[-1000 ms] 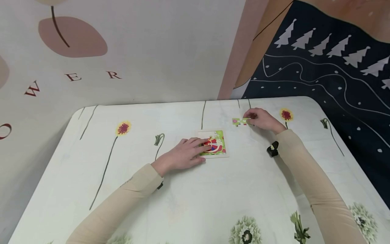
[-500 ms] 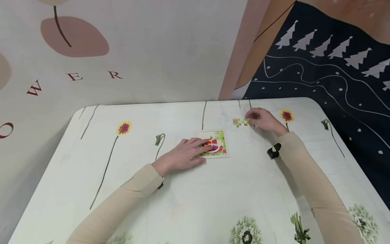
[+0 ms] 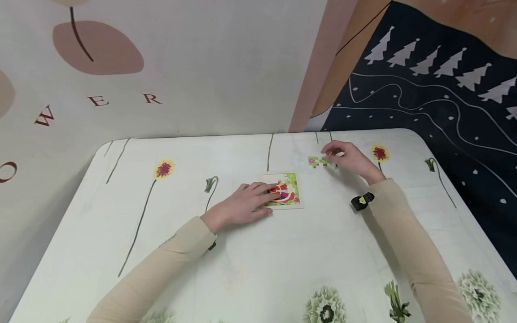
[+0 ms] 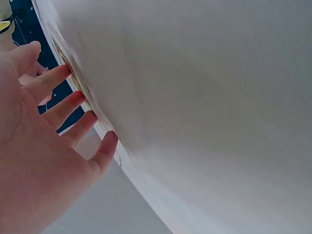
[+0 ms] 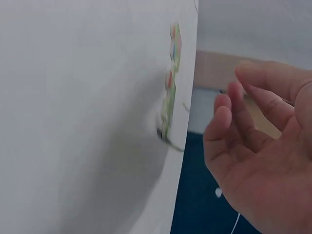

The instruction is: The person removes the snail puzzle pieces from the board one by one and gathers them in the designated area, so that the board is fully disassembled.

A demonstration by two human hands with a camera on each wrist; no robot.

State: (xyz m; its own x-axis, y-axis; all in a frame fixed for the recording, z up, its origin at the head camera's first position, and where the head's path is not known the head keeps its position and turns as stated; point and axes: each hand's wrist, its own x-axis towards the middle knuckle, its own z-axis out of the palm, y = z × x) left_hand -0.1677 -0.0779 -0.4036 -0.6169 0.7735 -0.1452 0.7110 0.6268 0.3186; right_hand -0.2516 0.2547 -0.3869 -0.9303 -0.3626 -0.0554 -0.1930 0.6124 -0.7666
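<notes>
My left hand point(image 3: 244, 204) rests on a small square jigsaw puzzle board point(image 3: 292, 190) with a red and green cartoon picture. Its spread fingers cover the board's left part. In the left wrist view the straight fingertips touch the board's edge-on surface. Farther back and to the right, two green puzzle pieces lie side by side on the table: a left piece point(image 3: 313, 162) with a pink spot and a right piece point(image 3: 328, 162) partly under my fingers. My right hand point(image 3: 349, 158) hovers just above them, loosely bent and holding nothing; the right wrist view shows a gap between hand and pieces.
A white cloth point(image 3: 258, 264) with printed flowers covers the table. Behind its far edge rises a pale wall point(image 3: 226, 72), and a dark blue cloth point(image 3: 424, 98) with printed trees hangs at the right. A black wrist strap point(image 3: 362, 201) sits by the right sleeve.
My right hand has lifted slightly off the right puzzle piece, which now shows more. Both pieces lie where they were. The left hand has stayed on the board.
</notes>
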